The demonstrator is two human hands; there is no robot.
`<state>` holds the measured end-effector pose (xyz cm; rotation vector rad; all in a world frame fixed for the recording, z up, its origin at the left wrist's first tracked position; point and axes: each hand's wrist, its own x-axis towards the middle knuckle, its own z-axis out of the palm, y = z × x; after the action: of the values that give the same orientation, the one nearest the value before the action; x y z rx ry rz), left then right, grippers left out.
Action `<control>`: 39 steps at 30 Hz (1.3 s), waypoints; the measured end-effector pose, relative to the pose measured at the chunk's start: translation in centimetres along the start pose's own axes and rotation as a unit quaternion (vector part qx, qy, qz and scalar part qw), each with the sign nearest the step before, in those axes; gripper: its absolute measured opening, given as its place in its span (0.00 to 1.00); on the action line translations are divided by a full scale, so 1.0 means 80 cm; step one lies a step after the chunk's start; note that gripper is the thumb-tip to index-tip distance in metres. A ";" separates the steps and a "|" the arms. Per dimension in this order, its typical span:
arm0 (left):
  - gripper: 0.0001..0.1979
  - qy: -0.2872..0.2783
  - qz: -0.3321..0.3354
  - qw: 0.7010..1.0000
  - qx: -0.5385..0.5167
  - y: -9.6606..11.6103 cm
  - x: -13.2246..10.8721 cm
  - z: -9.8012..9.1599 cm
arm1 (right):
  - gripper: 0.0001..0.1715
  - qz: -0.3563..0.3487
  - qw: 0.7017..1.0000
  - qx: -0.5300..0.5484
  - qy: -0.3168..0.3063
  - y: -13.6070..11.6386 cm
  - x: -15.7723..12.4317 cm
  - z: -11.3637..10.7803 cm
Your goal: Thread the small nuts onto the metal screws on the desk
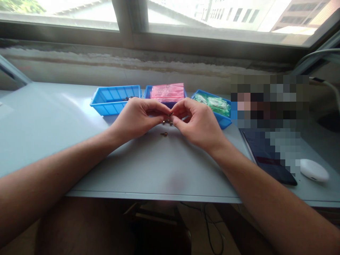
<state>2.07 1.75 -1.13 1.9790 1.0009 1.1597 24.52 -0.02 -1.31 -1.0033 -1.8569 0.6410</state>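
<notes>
My left hand (138, 117) and my right hand (198, 120) meet fingertip to fingertip above the table. Both are closed in a pinch around a small dark metal part (170, 114), which the fingers mostly hide; it looks like a screw. Just below the fingertips several small metal screws (167, 122) lie in a cluster. One loose screw (164, 134) rests on its side nearer to me, apart from the others.
Behind my hands stand a blue bin (115, 108) with dark small parts, another holding pink plastic bags (168, 92), and a third with green-and-clear bags (215, 104). At right lie a dark flat case (265, 157) and a white rounded object (315, 170). The table's front edge (154, 196) is near me.
</notes>
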 end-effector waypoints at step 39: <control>0.10 -0.043 -0.027 0.999 0.012 0.005 -0.001 -0.003 | 0.09 -0.030 0.999 -0.041 0.000 -0.004 0.000 -0.003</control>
<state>1.94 1.48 -0.75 1.9906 1.0210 1.0286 24.63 -0.23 -0.95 -0.9962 -1.9198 0.5321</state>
